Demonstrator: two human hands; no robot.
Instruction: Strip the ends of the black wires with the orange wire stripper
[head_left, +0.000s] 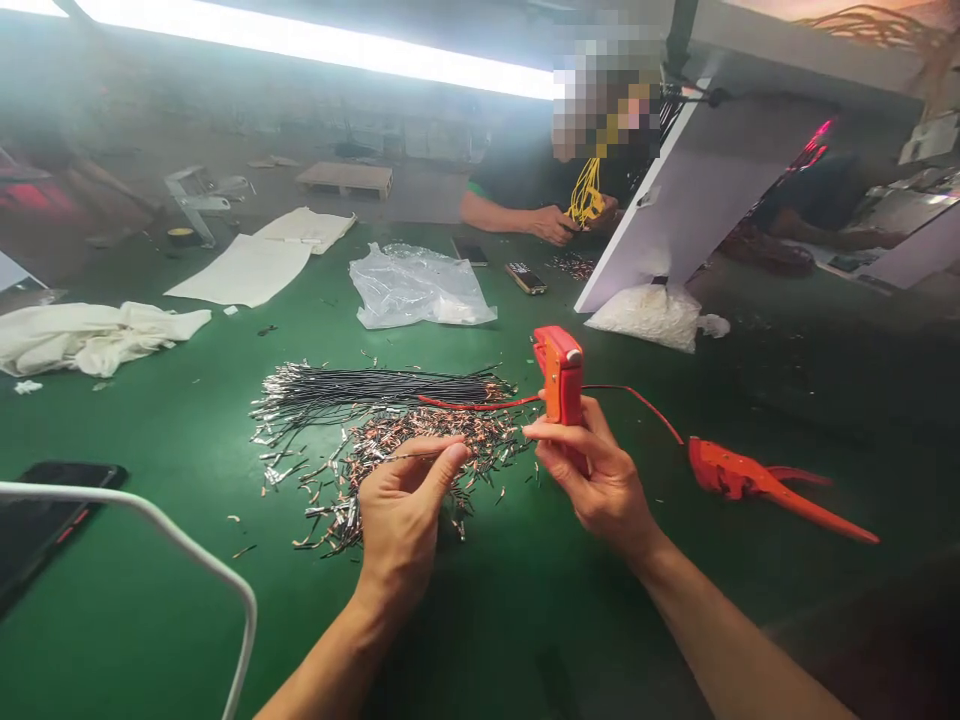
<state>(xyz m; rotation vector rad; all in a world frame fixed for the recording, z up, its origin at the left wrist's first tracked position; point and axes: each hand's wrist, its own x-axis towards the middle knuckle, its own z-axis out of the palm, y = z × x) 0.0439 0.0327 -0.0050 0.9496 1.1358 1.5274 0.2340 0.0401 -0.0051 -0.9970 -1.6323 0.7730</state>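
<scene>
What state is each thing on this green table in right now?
left hand: pinching a thin wire piece
right hand: gripping the orange tool
orange tool: held upright, off the table
red wire: leads into the orange tool
black wire bundle: lying flat
red pliers: lying unheld
plastic bag: crumpled
phone: screen dark
white cloth: rumpled

**Orange tool over a green table**

The tool (561, 378) was bright orange-red, its lead (480, 404) red. Black wires (375, 384) with silvery ends lay on the green table (187, 600). Far off, yellow wires (586, 195); at right, red cutters (750, 482).
</scene>
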